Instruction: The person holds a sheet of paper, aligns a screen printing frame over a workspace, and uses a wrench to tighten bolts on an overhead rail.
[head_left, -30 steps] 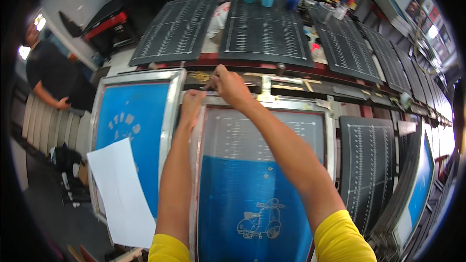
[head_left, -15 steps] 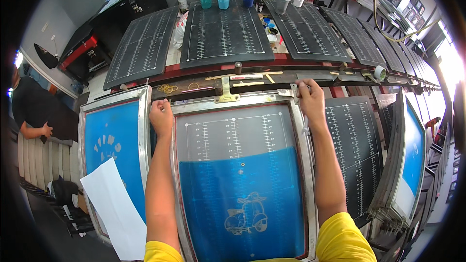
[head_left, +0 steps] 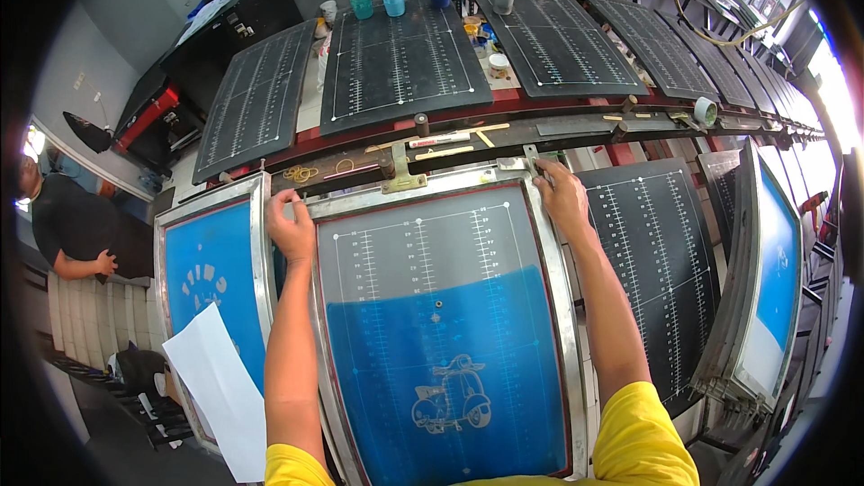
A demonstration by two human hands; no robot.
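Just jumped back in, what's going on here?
A person is working at a metal-framed screen with a scooter design. The left hand, fingers curled, is beside its upper left corner; the right hand is at the upper right. Neither grip is clear. Another screen lies to the left, a white sheet over its lower part.

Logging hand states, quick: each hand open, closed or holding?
Left hand: curled at upper-left corner of screen-printing frame; grip unclear.
Right hand: fingers bent at its upper-right corner; grip unclear.
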